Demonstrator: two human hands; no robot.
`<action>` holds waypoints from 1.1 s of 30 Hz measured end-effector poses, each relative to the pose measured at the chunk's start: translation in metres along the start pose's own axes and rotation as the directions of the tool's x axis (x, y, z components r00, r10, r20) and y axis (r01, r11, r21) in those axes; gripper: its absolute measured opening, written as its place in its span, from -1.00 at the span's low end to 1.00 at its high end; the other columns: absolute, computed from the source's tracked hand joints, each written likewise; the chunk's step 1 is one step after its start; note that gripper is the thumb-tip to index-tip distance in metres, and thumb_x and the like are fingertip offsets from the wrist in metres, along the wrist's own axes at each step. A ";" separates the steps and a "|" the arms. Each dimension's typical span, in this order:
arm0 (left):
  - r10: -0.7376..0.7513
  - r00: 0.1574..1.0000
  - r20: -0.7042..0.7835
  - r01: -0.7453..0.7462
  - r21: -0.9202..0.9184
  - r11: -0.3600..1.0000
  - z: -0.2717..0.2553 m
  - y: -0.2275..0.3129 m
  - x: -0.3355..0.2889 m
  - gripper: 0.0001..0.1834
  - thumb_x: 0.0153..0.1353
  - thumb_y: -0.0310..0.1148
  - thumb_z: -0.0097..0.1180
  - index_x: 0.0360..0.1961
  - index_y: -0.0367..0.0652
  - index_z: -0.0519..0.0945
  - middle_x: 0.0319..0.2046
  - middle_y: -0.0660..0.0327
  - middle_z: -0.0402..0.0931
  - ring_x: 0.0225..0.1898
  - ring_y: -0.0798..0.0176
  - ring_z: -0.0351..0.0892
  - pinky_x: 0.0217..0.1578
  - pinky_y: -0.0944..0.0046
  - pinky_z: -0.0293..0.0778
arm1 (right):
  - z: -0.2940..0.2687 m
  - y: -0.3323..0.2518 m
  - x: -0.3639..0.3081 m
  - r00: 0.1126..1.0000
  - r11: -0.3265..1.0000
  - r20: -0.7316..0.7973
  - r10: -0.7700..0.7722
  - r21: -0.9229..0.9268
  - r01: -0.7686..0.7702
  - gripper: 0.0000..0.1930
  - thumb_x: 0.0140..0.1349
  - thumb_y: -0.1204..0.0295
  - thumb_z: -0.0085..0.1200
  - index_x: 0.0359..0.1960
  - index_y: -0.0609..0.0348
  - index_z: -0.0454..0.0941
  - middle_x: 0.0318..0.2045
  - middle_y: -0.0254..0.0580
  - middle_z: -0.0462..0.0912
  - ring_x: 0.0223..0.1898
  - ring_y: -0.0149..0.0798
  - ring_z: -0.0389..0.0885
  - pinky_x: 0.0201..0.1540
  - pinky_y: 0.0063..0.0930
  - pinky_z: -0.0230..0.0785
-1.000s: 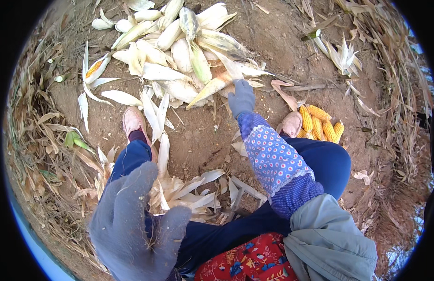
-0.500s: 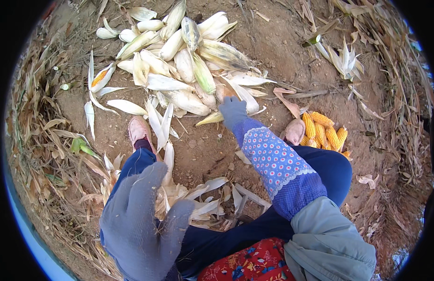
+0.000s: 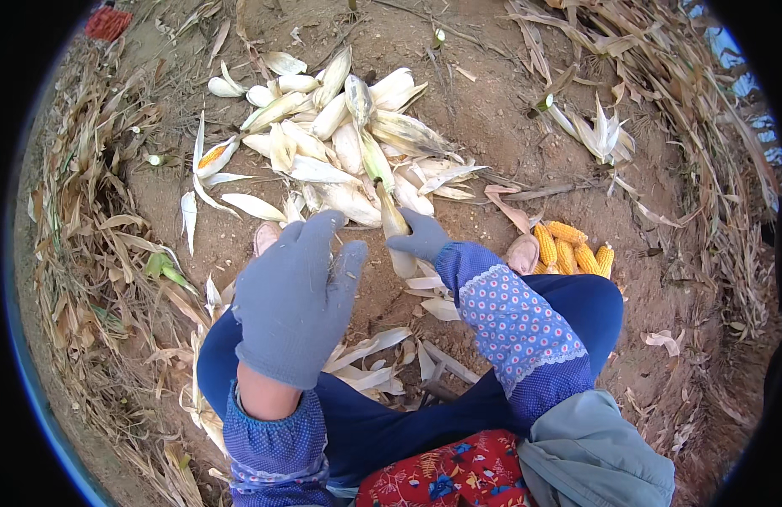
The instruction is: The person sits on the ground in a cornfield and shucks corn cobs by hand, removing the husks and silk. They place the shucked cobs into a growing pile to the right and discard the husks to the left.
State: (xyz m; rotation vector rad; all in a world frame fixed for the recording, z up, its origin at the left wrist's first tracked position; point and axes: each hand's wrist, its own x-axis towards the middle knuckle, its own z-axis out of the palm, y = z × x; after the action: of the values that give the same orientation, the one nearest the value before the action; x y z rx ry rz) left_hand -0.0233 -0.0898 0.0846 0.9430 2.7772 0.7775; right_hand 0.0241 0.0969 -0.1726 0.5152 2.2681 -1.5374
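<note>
My right hand (image 3: 422, 237), in a grey glove, grips an ear of corn in its husk (image 3: 392, 221), with the tip pointing up and away. My left hand (image 3: 291, 300), gloved in grey too, is held in the air just left of that ear. Its thumb stands apart from the fingers and nothing is in it. Beyond both hands lies a pile of husk-covered corn ears (image 3: 330, 118) on the soil. To the right, by my shoe (image 3: 524, 253), several bare yellow ears (image 3: 564, 245) are heaped together.
Stripped husks (image 3: 374, 346) lie between my legs. A partly opened ear (image 3: 214, 158) rests left of the pile, and an empty opened husk (image 3: 606, 135) stands at the right. Dry stalks and leaves (image 3: 95, 253) line both sides. Cut stubs (image 3: 439, 36) poke from the soil.
My right hand has taken hold of an ear at the pile's near edge and drawn it toward me. My left hand has moved forward and right, closer to it. The view has shifted slightly.
</note>
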 end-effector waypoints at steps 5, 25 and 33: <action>-0.058 0.998 -0.020 0.058 0.017 0.998 -0.001 0.003 0.001 -0.61 0.12 -0.17 0.08 -0.13 -0.24 0.50 -0.27 -0.02 0.52 -0.25 -0.03 0.55 -0.24 0.16 0.44 | -0.046 -0.085 -0.018 0.961 0.968 0.120 -0.248 0.058 0.242 -0.33 -0.10 0.17 0.16 0.08 0.24 0.33 -0.14 0.06 0.54 -0.13 -0.14 0.54 -0.02 -0.39 0.33; -0.116 0.983 -0.144 0.066 -0.313 0.947 0.041 0.025 0.027 -0.70 -0.04 -0.19 0.23 -0.51 -0.25 0.54 -0.60 0.06 0.49 -0.58 0.12 0.48 -0.53 0.22 0.36 | -0.074 -0.141 -0.105 0.853 0.859 -0.133 -0.505 0.022 0.512 -0.69 0.16 0.32 0.03 -0.07 0.12 0.46 -0.26 -0.16 0.59 -0.25 -0.31 0.56 -0.15 -0.49 0.37; -0.135 0.990 -0.045 0.113 -0.333 0.936 0.050 0.025 0.035 -0.64 -0.07 -0.08 0.24 -0.52 -0.21 0.56 -0.62 0.08 0.50 -0.56 0.11 0.51 -0.51 0.21 0.39 | -0.078 -0.136 -0.104 0.730 0.752 -0.209 -0.651 -0.306 0.583 -0.83 0.16 0.32 -0.10 -0.32 0.11 0.44 -0.50 0.02 0.54 -0.46 0.06 0.54 -0.39 -0.23 0.39</action>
State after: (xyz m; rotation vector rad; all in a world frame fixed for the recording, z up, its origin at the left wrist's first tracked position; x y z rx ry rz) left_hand -0.0245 -0.0303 0.0559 0.6835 2.6092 1.2232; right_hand 0.0430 0.1126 0.0143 -0.1222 3.0256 -1.5130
